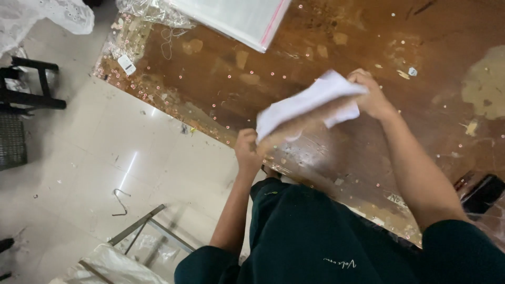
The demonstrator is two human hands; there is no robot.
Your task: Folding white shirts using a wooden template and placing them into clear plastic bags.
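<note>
Worn brown table, scattered beads, plastic bags

Small craft or packing workshop, as I read it. Evidence: worn brown wooden worktable under a clear plastic sheet, scattered with tiny pink beads; stack of clear zip bags with red seal strip at 12 o'clock; littered pale tiled floor at 9 o'clock; bent wire hook at 8 o'clock.

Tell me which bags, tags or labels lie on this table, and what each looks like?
Clear zip bags: stacked flat at the table's far edge, rectangular, with a red seal strip.
Small tag: near the table's far left corner, white, rectangular.
Small sticker: on the brown top beyond the right hand, pale, tiny.
Dark flat object: right edge; whether a screen, unclear.
</note>
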